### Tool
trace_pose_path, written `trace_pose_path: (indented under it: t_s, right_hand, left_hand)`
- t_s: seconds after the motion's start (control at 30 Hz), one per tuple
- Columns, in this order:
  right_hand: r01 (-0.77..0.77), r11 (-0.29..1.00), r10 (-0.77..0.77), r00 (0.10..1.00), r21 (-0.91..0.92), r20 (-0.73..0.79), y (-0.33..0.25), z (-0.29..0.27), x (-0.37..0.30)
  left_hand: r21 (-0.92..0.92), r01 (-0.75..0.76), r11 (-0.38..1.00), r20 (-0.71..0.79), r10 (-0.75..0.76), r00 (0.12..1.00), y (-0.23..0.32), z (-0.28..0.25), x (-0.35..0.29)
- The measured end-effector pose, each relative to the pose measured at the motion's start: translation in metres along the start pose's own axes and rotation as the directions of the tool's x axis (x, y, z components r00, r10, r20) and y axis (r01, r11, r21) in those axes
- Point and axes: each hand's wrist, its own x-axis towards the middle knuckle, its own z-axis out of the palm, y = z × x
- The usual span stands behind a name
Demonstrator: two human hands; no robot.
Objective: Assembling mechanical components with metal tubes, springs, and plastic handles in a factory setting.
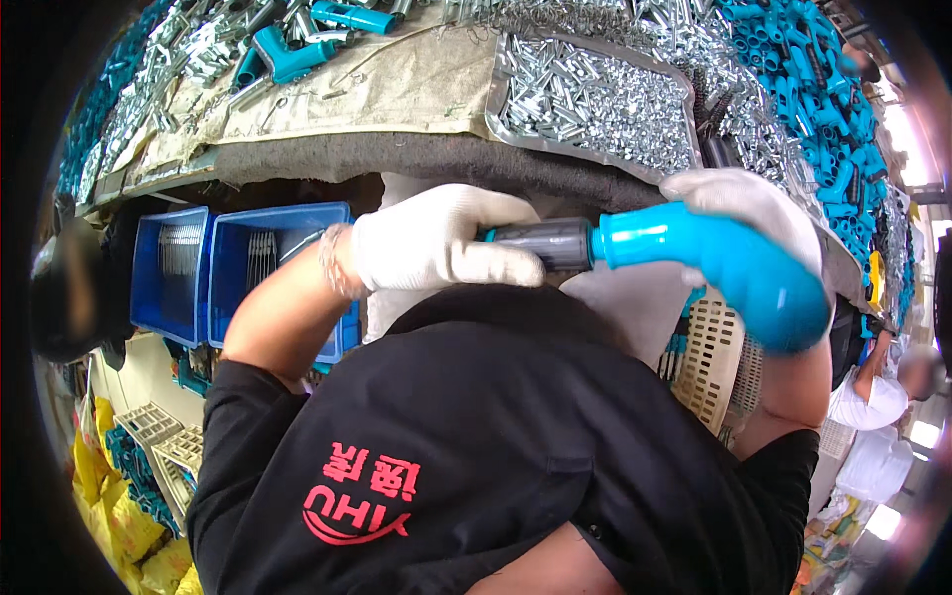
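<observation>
In front of my chest I hold a teal curved plastic handle (719, 248) level, its black sleeve (555, 241) pointing left. My left hand (441, 240), in a white knit glove, is closed around the left end of the black sleeve. My right hand (759, 213), gloved as well, is closed over the far side of the handle; some of its fingers are hidden behind it. The handle's fat rounded end hangs down to the right, a little blurred. On the bench beyond lies a teal angled fitting (288, 58).
A metal tray (595, 99) of small silver pins sits on the bench's cloth cover (397, 94). Teal parts (793, 99) are heaped at far right. Blue bins (171, 288) stand left below the bench, a beige perforated basket (709, 357) at right. Other people are at both sides.
</observation>
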Motion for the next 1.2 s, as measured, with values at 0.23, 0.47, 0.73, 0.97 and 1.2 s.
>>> trace_pose_path:
  t_s: [0.23, 0.47, 0.73, 0.97, 1.2]
  right_hand:
    - [0.216, 0.976, -0.216, 0.974, 0.004, 0.07, -0.004, -0.009, 0.011]
    - [-0.483, 0.856, 0.516, 0.786, 0.181, -0.341, -0.003, 0.034, -0.015]
    - [-0.56, 0.788, 0.605, 0.781, 0.255, -0.153, -0.007, 0.025, -0.012]
    - [-0.761, 0.586, 0.794, 0.607, 0.278, -0.013, -0.019, 0.016, 0.009]
    - [0.141, 0.987, -0.154, 0.971, 0.079, 0.181, 0.004, -0.013, 0.025]
  left_hand:
    - [-0.487, 0.428, 0.761, 0.462, -0.191, 0.866, -0.006, -0.003, 0.002]
    - [0.204, 0.128, 0.971, -0.267, -0.07, 0.961, 0.005, 0.014, 0.006]
    - [0.655, 0.137, 0.743, -0.351, 0.139, 0.926, 0.001, 0.018, 0.003]
    - [0.739, 0.143, 0.659, -0.366, 0.215, 0.905, 0.0, 0.017, 0.003]
    - [-0.191, 0.371, 0.909, 0.182, -0.338, 0.923, 0.008, -0.006, -0.003]
